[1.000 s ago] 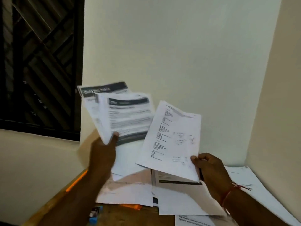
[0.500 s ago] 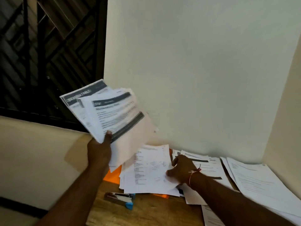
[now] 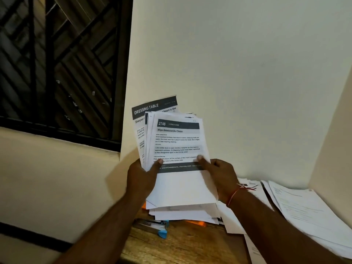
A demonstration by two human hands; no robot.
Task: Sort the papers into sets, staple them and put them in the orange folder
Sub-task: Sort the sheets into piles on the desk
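The raised sheaf of papers [image 3: 177, 145] is white with fine black print. Its front sheet has a charcoal band lettered in white at the head and another near the middle. The back sheet [image 3: 152, 108] shows a similar charcoal band. The loose papers [image 3: 304, 212] are white with faint grey text. The folder [image 3: 196, 223] peeks out bright orange. The stapler [image 3: 152, 226] is grey metal with sky-blue ends. The bench [image 3: 181, 248] is brown with wood grain. The wall [image 3: 238, 73] is cream, and the window grille [image 3: 62, 63] is black with diagonal bars. A red thread [image 3: 235, 195] circles the right wrist.
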